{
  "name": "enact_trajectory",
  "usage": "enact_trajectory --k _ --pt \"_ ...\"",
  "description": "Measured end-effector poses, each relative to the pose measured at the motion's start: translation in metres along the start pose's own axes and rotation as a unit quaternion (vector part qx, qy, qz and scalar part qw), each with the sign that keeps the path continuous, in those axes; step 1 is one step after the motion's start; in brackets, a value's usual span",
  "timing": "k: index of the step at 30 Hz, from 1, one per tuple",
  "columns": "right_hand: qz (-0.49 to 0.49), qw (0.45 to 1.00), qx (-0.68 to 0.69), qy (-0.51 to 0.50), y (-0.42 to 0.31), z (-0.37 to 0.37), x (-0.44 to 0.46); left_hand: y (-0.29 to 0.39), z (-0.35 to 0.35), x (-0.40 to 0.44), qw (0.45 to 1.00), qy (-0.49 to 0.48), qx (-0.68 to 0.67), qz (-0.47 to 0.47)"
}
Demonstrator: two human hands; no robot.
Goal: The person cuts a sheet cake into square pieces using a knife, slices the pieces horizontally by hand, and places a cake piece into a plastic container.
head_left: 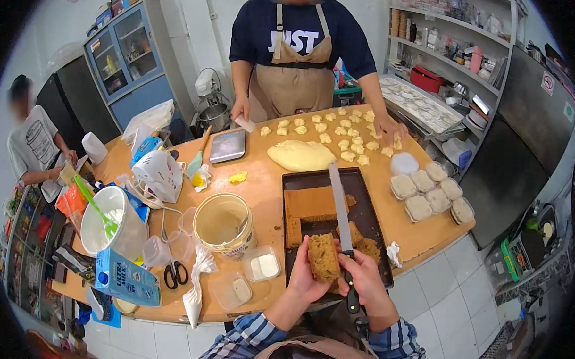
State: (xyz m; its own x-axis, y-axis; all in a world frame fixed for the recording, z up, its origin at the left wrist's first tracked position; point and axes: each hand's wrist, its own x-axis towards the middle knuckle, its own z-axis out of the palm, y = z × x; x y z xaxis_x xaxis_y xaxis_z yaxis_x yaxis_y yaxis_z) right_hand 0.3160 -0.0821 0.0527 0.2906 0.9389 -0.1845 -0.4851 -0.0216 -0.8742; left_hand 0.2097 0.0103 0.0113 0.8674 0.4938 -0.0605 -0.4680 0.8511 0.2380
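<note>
Going by the head view, with 12 at the top: can read "ULTRA MILK" loud and clear on the blue carton (129,278) down at 8 o'clock. Can also make out "JUST" in big white letters on a navy shirt (299,19) at 12, worn beneath a tan apron (291,86). Spotted a round no-smoking sign (548,83) too, stuck on the dark fridge (528,103) toward 2. Can't make out the lettering on the cream tub (223,241), at 8 but nearer the middle.

Onto the fingers: holding a brown cake piece (323,258) in the left hand (300,279), out at 5 o'clock, above the near end of a dark baking tray (307,179). Got the left thumb along its 9 o'clock edge, other fingers clamped behind and mostly hidden. Gripping a long knife (341,211) by its black handle in the right hand (368,282), fingers curled round it, at the cake's 3 o'clock side. Pointing the blade up toward 12, over the tray. Can't tell about right fingertips touching the cake.
</note>
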Motion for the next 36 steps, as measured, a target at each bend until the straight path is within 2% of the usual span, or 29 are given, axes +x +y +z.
enact_trajectory --k 4,9,13,15,16,19,22,23,29,32,36 --pt "-0.010 0.992 -0.127 -0.017 -0.012 0.006 -0.004 -0.002 -0.001 -0.005 0.999 -0.006 -0.032 0.014" --pt "-0.066 0.939 -0.330 0.064 -0.030 0.012 -0.034 0.001 0.015 -0.006 0.999 0.022 -0.026 0.028" --pt "-0.139 0.885 -0.429 0.114 -0.021 0.005 -0.058 0.012 0.009 0.000 0.997 -0.017 -0.019 0.069" --pt "-0.156 0.870 -0.456 0.109 -0.012 0.002 -0.069 0.017 0.005 0.003 0.994 0.043 0.006 0.102" --pt "-0.135 0.870 -0.462 0.106 -0.009 0.002 -0.075 0.020 0.004 0.004 0.990 0.071 0.021 0.118" --pt "-0.088 0.861 -0.493 0.091 -0.010 0.010 -0.090 0.025 -0.003 0.005 0.984 0.090 0.044 0.150" --pt "-0.173 0.811 -0.557 0.049 0.001 0.003 -0.095 0.028 -0.005 0.006 0.979 0.090 0.061 0.171" --pt "-0.228 0.784 -0.576 0.051 0.007 0.000 -0.093 0.028 -0.004 0.006 0.978 0.088 0.068 0.176" --pt "-0.210 0.769 -0.602 0.032 0.010 0.001 -0.098 0.027 0.001 0.004 0.971 0.118 0.086 0.191" --pt "-0.254 0.769 -0.586 0.033 0.015 -0.001 -0.097 0.028 0.006 0.004 0.969 0.119 0.095 0.195" --pt "-0.219 0.772 -0.596 0.030 0.012 -0.001 -0.100 0.027 0.005 0.005 0.967 0.123 0.109 0.194"
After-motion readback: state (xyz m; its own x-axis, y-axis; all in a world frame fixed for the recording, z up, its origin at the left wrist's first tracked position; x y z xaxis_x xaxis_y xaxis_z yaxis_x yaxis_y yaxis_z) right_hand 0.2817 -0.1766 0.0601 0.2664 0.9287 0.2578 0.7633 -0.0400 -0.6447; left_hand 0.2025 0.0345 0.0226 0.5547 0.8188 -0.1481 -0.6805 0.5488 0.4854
